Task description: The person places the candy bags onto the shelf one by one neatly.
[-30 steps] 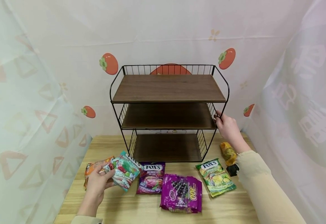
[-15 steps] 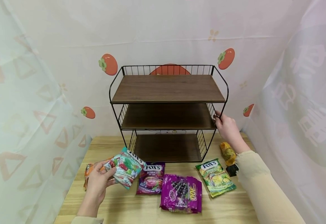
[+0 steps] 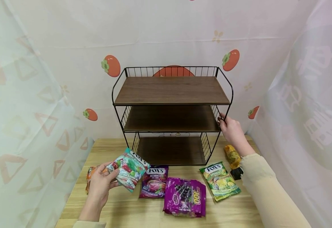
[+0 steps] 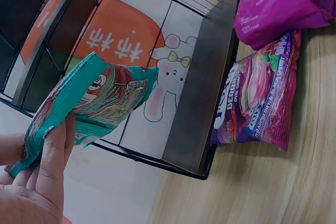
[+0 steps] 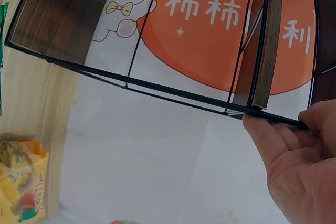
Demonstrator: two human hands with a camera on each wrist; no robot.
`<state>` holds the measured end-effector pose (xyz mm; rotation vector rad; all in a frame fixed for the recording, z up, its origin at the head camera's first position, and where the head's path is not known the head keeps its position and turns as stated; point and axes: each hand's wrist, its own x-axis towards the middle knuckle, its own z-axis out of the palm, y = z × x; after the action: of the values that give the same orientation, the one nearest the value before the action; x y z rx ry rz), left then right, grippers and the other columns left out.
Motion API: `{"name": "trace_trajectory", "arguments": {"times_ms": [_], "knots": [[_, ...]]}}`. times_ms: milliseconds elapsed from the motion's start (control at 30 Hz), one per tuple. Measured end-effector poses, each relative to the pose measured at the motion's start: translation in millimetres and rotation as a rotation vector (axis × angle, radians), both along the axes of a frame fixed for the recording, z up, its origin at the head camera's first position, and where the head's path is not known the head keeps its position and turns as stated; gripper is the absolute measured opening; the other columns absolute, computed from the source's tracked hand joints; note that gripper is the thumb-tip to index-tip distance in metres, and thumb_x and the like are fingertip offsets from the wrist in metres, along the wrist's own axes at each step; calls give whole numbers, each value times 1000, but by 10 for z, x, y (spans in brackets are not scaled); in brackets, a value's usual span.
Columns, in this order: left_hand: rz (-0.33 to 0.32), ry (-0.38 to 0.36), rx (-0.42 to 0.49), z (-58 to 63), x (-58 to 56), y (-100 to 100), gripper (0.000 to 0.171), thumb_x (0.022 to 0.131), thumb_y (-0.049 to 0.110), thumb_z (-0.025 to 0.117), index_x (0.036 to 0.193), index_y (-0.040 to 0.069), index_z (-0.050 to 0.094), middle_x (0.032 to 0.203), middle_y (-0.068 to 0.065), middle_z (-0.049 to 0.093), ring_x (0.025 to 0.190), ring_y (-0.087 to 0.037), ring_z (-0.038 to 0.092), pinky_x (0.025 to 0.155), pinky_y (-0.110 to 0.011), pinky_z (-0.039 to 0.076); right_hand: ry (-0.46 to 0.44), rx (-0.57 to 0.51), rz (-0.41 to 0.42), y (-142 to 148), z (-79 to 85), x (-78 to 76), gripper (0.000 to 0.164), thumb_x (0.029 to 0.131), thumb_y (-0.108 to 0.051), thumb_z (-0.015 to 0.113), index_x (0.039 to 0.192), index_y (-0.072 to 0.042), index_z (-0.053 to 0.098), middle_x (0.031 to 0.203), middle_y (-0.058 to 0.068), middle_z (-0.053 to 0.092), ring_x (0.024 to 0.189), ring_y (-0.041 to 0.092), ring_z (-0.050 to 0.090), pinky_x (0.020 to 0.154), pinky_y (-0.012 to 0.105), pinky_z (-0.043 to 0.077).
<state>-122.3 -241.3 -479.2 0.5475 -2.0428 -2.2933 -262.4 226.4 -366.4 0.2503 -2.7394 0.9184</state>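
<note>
My left hand [image 3: 101, 183] pinches a teal bag of Fox's candy [image 3: 130, 169] by one edge, thumb on the front and fingers behind. The bag is tilted, held in front of the lower left of the shelf rack; in the left wrist view the teal candy bag [image 4: 100, 100] overlaps the rack. At the right side of the three-tier rack [image 3: 171, 90], my right hand [image 3: 232, 128] grips the black wire frame by the middle shelf. The right wrist view has the thumb and fingers of my right hand [image 5: 294, 156] around the frame's front post.
On the wooden table [image 3: 120, 212] lie a purple Fox's Berries bag [image 3: 154, 182], a magenta candy bag [image 3: 184, 197] and a green Fox's bag [image 3: 220, 181]. A yellow bag [image 3: 233, 156] is by the right forearm, beside a small black object [image 3: 236, 173]. An orange bag [image 3: 89, 175] is partly behind the left hand.
My left hand has lifted the teal candy bag slightly up and to the right, away from the orange bag. My right hand stays on the rack's frame.
</note>
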Motion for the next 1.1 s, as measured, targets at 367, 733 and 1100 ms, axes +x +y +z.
{"name": "trace_trajectory", "arguments": {"times_ms": [367, 733, 1100], "knots": [[-8, 46, 13, 63, 24, 40, 41, 96, 7, 72, 131, 6, 51, 89, 0, 72, 70, -14, 71, 57, -27, 60, 19, -7, 7, -1, -17, 0, 42, 108, -7, 39, 145, 12, 47, 125, 34, 64, 114, 50, 64, 88, 57, 51], [-20, 89, 24, 143, 37, 86, 40, 95, 9, 74, 129, 4, 53, 89, 0, 72, 69, -13, 68, 54, -25, 58, 25, -11, 8, -9, -24, -6, 42, 108, -7, 39, 145, 11, 48, 126, 33, 64, 113, 49, 64, 93, 58, 51], [-23, 125, 32, 204, 24, 118, 36, 95, 9, 73, 126, 6, 55, 89, 1, 73, 67, -12, 69, 54, -26, 58, 21, -8, 6, 2, -33, -13, 42, 108, -7, 39, 145, 12, 47, 127, 34, 63, 113, 49, 64, 89, 57, 52]]}}
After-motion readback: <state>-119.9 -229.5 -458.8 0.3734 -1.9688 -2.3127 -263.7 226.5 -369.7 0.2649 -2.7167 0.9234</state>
